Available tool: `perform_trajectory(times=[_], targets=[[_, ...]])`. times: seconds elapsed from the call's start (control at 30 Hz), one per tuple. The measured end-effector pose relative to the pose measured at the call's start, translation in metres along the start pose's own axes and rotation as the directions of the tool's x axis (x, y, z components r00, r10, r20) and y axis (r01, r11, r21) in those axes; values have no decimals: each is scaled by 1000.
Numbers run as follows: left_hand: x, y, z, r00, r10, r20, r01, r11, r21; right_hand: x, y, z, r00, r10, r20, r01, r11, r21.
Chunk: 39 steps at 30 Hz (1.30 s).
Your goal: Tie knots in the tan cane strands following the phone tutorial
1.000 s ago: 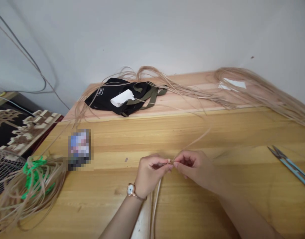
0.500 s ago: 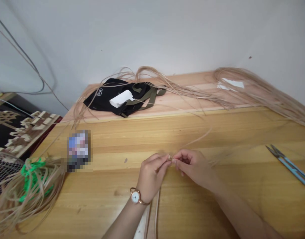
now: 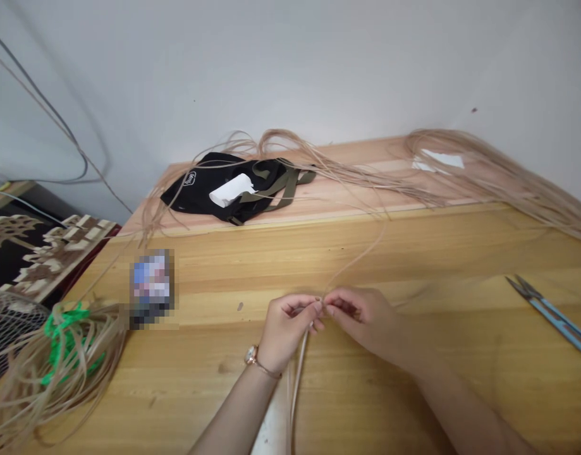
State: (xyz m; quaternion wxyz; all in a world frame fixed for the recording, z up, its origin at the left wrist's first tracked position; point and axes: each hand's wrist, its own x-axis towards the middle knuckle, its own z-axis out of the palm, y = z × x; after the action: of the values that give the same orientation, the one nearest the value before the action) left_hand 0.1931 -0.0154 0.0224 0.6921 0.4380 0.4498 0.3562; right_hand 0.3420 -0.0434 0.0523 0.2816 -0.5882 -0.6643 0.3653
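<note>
Our left hand (image 3: 290, 325) and right hand (image 3: 368, 319) pinch thin tan fibre strands (image 3: 299, 376), close together, likely for control; blue-handled metal snips (image 3: 553, 320) right of strands, presumably for reach.

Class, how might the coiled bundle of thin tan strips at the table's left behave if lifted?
The coiled bundle of thin tan strips is probably springy rather than limp, as its loops hold rounded curves. It is likely light for its bulk, with gaps showing between strips. It may splay, since loops spread loosely beyond the crumpled bright green tie.
</note>
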Motion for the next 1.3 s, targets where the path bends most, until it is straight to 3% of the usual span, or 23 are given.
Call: perform_trajectory(times=[0.23,0.43,0.67,0.97,1.07,1.13,1.3], targets=[[1,2,0,999,19,-36,-21,999,-42,2,8,-3,998,-21,-67,21,1000,9],[0,2,0,1000,-4,6,4,997,-77,2,5,-7,988,-139,-68,133,988,-79],[1,2,1,999,-39,33,43,992,-119,2,3,-6,986,-162,-40,160,986,-36],[1,2,0,997,-41,69,51,988,-143,1,1,-2,995,-60,-79,62,998,25],[2,2,1,998,-29,61,36,994,-99,4,-7,-5,980,-144,-139,124,982,-141],[2,2,2,999,2,51,2,997,-80,9,-19,-7,984,-155,-90,121,943,-309],[2,-1,4,996,92,14,-92,996,-19,35,-66,-5,988,106,113,-6,754,-657]])
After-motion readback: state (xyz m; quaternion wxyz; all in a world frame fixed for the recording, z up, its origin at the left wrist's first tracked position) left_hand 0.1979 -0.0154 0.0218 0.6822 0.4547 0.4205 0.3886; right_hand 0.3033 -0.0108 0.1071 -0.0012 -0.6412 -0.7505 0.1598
